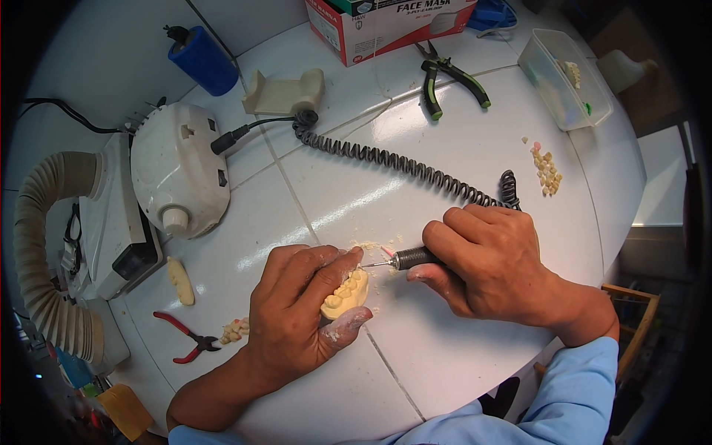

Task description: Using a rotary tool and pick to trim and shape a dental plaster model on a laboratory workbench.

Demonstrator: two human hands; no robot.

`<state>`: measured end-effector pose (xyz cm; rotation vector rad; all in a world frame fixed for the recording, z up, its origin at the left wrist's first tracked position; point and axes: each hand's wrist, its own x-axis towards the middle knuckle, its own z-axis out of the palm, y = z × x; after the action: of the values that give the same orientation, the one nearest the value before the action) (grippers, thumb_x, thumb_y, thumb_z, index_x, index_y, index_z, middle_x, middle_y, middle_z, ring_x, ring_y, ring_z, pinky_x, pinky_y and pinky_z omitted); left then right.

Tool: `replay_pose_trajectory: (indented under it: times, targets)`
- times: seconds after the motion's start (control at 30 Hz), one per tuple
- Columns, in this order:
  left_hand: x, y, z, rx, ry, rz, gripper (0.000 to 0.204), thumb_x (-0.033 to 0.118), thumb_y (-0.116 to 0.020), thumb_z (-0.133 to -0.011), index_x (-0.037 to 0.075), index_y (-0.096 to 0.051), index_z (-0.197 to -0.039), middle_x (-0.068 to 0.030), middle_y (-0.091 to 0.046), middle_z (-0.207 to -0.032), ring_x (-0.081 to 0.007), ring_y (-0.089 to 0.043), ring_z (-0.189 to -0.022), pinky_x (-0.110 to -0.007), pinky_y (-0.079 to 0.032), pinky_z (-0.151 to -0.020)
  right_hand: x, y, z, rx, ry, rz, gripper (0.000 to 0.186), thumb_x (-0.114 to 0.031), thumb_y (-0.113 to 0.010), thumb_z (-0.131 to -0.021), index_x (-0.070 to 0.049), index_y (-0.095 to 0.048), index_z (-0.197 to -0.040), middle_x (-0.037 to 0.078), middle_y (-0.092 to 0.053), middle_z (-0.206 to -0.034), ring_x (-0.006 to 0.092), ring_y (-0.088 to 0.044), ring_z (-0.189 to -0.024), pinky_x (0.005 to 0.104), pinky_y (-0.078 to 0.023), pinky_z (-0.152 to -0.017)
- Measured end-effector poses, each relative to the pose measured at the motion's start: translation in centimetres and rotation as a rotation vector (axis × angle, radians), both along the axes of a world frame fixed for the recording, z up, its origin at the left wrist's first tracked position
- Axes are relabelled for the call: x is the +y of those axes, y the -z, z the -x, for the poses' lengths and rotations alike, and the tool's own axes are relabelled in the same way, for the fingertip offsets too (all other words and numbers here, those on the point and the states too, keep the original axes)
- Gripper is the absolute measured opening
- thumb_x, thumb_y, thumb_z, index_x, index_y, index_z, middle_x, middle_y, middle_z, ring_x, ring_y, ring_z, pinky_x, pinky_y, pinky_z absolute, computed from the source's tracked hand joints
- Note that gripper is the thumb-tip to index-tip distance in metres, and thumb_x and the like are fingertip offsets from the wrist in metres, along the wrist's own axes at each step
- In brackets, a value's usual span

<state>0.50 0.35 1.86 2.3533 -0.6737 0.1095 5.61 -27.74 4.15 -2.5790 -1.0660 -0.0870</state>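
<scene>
My left hand (300, 304) is closed around a pale yellow dental cast (346, 294), its row of teeth facing up between thumb and fingers. White dust coats my left thumb and fingertips. In my right hand (489, 263) is a dark rotary handpiece (414, 258), gripped with the fingers wrapped over it. Its thin metal bur points left and reaches the cast's far edge beside my left fingertips; whether it touches is too small to tell. A coiled black cord (400, 165) runs from behind my right hand to the white control box (182, 167). Pale shavings (368, 245) lie around the cast.
At left stand a ribbed hose (37, 230), red-handled cutters (194, 345) and another yellow cast piece (179, 281). Green-black pliers (449, 78), a beige cradle (285, 92) and a mask box (393, 30) lie at the back. Loose artificial teeth (548, 175) and a clear tub (552, 81) are right.
</scene>
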Motion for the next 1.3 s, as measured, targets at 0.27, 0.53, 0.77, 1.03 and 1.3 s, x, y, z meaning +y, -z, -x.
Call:
replay_pose_trajectory:
  times: [0.27, 0.53, 0.77, 1.03, 1.3]
  targets:
    - [0.03, 0.01, -0.05, -0.001, 0.009, -0.003, 0.064, 0.053, -0.076, -0.100, -0.002, -0.076, -0.133, -0.0164, -0.071, -0.116, -0.0342, -0.063, -0.105, -0.045, -0.056, -0.092, -0.01, -0.09, 0.04, -0.002, 0.001, 0.013, 0.037, -0.046, -0.071, -0.106, -0.012, -0.065, -0.092, 0.005, -0.056, -0.073, 0.0235, -0.064, -0.059, 0.0383, -0.050, -0.052]
    - [-0.03, 0.04, -0.11, -0.008, 0.006, 0.009, 0.064, 0.052, -0.076, -0.099, -0.002, -0.076, -0.132, -0.0161, -0.071, -0.115, -0.0337, -0.062, -0.104, -0.044, -0.056, -0.090, -0.05, -0.16, -0.04, 0.012, -0.006, 0.020, 0.037, -0.046, -0.071, -0.106, -0.012, -0.067, -0.093, 0.005, -0.058, -0.074, 0.0239, -0.065, -0.060, 0.0382, -0.050, -0.052]
    - [-0.07, 0.01, -0.12, -0.016, 0.009, 0.012, 0.064, 0.052, -0.077, -0.099, -0.003, -0.076, -0.131, -0.0156, -0.072, -0.114, -0.0336, -0.063, -0.104, -0.043, -0.056, -0.090, -0.07, -0.24, -0.02, 0.010, -0.006, 0.022, 0.036, -0.046, -0.072, -0.106, -0.011, -0.067, -0.094, 0.005, -0.059, -0.073, 0.0240, -0.066, -0.060, 0.0382, -0.051, -0.053]
    - [-0.10, 0.01, -0.15, -0.017, 0.007, 0.011, 0.063, 0.051, -0.078, -0.098, -0.003, -0.077, -0.130, -0.0156, -0.072, -0.115, -0.0334, -0.063, -0.104, -0.043, -0.056, -0.089, -0.09, -0.28, -0.08, 0.013, -0.014, 0.027, 0.036, -0.045, -0.072, -0.106, -0.012, -0.066, -0.092, 0.005, -0.058, -0.073, 0.0238, -0.065, -0.059, 0.0386, -0.050, -0.052]
    - [-0.15, 0.10, -0.09, -0.043, -0.005, 0.005, 0.060, 0.048, -0.082, -0.096, -0.002, -0.077, -0.129, -0.0153, -0.072, -0.114, -0.0335, -0.063, -0.102, -0.043, -0.056, -0.089, -0.11, -0.22, -0.09, -0.002, -0.019, 0.027, 0.035, -0.045, -0.072, -0.105, -0.012, -0.067, -0.093, 0.004, -0.057, -0.073, 0.0230, -0.064, -0.059, 0.0382, -0.050, -0.051]
